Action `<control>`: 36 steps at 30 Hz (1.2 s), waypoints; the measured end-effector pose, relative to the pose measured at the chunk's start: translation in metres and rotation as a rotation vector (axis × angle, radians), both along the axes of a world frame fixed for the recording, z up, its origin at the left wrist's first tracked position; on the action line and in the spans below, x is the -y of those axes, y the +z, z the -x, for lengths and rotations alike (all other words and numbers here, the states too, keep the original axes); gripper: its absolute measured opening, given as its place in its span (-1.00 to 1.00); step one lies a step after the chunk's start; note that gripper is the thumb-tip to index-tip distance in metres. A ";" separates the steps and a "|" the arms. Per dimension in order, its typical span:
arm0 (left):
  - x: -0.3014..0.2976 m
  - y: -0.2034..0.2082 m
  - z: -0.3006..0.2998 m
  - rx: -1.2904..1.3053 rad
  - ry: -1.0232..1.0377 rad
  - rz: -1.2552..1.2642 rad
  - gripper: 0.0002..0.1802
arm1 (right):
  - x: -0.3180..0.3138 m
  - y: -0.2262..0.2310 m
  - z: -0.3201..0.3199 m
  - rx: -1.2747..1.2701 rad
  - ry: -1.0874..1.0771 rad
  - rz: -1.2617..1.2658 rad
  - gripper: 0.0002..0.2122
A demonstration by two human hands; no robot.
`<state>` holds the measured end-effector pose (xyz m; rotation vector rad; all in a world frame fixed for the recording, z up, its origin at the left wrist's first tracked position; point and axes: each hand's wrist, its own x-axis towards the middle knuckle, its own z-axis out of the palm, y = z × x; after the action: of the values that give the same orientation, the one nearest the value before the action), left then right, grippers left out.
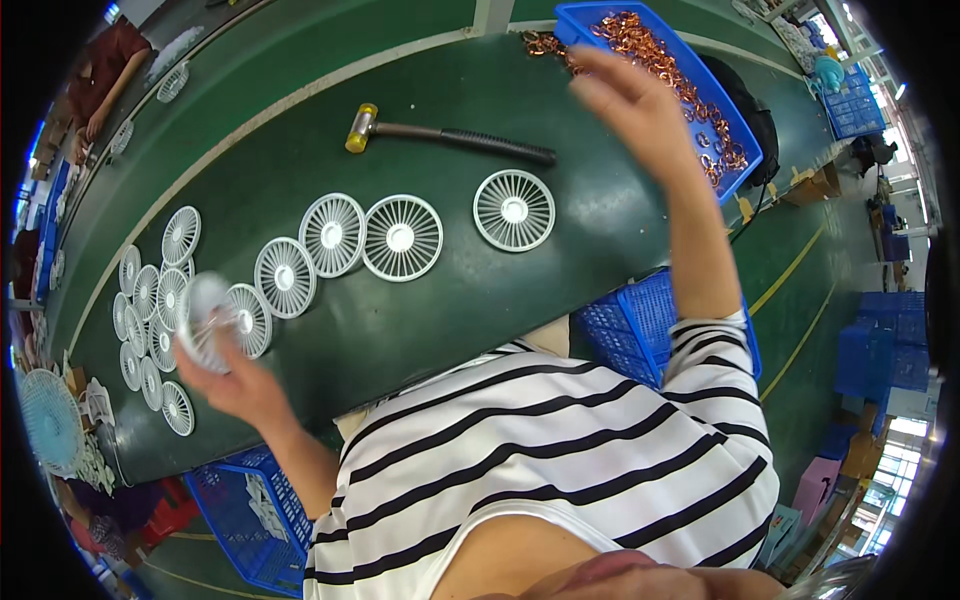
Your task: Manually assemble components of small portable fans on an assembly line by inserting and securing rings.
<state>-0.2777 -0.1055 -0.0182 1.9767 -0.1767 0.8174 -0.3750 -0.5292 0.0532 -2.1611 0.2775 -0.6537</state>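
Observation:
My left hand (237,385) grips a white spoked wheel (207,325), blurred by motion, above the left part of the green table. Beside and beyond it lie several more such wheels, among them one in the cluster (177,408). A row of wheels runs rightward from there, with a lone wheel (514,210) at its right end. My right hand (640,115) hovers at the near left side of a blue tray (745,135) full of copper-coloured metal rings (650,45). Its fingers are stretched out and somewhat blurred, and nothing shows in them.
A mallet (450,135) with yellow faces and a black grip lies across the table (400,350). Some loose rings (543,43) lie left of the tray. Blue crates (255,515) stand below the near edge. Another person (110,70) sits at the far left.

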 end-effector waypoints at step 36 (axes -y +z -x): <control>0.556 0.055 -0.091 -0.094 -1.279 -1.004 -0.13 | 0.196 -0.006 0.132 -0.901 -0.158 0.381 -0.01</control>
<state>-0.1863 -0.6618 0.0369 2.1219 -1.8349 -0.3122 -0.5068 -0.7247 0.0468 -2.7085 0.8541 0.2625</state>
